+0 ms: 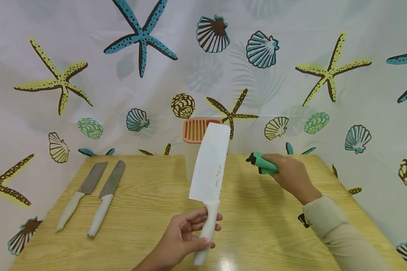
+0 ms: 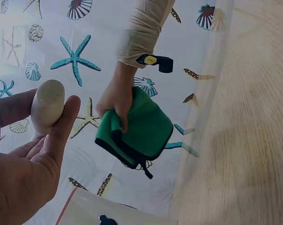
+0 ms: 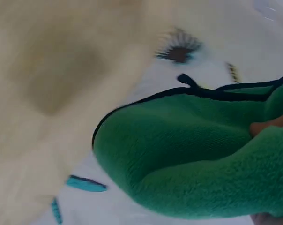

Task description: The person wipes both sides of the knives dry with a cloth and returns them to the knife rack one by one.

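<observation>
Left hand (image 1: 181, 237) of the person is clamped on a cleaver (image 1: 208, 165) by its white handle, the blade raised over the middle of the table (image 1: 146, 210) and pointing far. The cutting edge appears to face left, so the cloth would best meet the spine from the right and travel flat along the face toward the tip, never along the edge; a steady grip matters most. To the right, and apart from the blade, the right hand (image 1: 291, 175) grips a folded green cloth (image 1: 266, 164); several layers between fingers and steel seem wise. Beyond the blade stands a knife block (image 1: 191, 160), partly hidden, a reason to keep the tip clear. Farther left, two other knives (image 1: 93, 177) lie side by side, handles near.
</observation>
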A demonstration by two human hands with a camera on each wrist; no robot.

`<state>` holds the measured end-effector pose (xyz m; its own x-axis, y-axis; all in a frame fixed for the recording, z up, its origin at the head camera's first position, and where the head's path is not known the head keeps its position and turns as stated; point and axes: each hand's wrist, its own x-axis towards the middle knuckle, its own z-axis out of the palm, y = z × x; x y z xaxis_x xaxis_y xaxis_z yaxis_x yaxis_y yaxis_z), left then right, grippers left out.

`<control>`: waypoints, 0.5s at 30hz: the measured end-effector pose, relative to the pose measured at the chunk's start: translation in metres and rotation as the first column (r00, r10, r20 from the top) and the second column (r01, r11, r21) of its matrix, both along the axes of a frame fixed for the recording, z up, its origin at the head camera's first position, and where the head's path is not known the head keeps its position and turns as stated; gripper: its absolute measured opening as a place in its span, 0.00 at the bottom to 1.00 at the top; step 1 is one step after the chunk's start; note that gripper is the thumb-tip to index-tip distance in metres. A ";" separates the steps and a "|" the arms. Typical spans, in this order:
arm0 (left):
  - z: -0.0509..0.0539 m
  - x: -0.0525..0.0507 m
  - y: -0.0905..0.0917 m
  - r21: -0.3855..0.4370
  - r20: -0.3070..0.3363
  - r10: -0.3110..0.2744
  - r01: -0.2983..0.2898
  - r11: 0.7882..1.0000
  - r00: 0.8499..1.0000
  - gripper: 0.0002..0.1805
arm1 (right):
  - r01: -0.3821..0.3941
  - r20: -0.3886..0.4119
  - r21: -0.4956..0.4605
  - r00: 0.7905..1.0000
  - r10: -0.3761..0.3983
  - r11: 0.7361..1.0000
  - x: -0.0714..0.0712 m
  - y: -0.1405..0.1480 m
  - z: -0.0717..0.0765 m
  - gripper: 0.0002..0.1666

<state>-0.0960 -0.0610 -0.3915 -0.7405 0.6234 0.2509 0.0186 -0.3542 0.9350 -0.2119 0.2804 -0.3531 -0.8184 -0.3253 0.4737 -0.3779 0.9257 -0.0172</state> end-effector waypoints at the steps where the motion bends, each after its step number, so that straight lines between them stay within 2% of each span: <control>1: 0.001 0.000 0.000 -0.004 0.018 0.006 -0.006 1.000 1.000 0.37 | -0.010 0.012 0.042 1.000 0.010 0.999 -0.001 0.004 -0.007 0.30; 6: 0.007 -0.002 0.002 -0.028 0.060 0.029 -0.028 0.999 0.998 0.38 | -0.056 0.091 0.195 0.995 0.039 0.979 0.006 0.008 -0.039 0.32; 10: 0.010 -0.004 0.000 -0.052 0.051 0.057 -0.055 0.997 0.997 0.36 | -0.109 0.172 0.219 0.983 0.072 0.970 0.019 0.003 -0.058 0.31; 12: 0.012 -0.005 -0.002 -0.062 0.044 0.068 -0.065 0.996 0.997 0.35 | -0.142 0.247 0.206 0.965 0.089 0.968 0.025 0.000 -0.065 0.32; 15: 0.015 -0.006 -0.004 -0.061 0.023 0.073 -0.071 0.996 0.997 0.34 | -0.190 0.383 0.181 0.917 0.109 0.965 0.032 -0.004 -0.072 0.30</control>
<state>-0.1022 -0.0654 -0.3767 -0.7896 0.5816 0.1957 0.0186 -0.2961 0.9550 -0.1802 0.2761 -0.4249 -0.8547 -0.5161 0.0567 -0.5166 0.8562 0.0070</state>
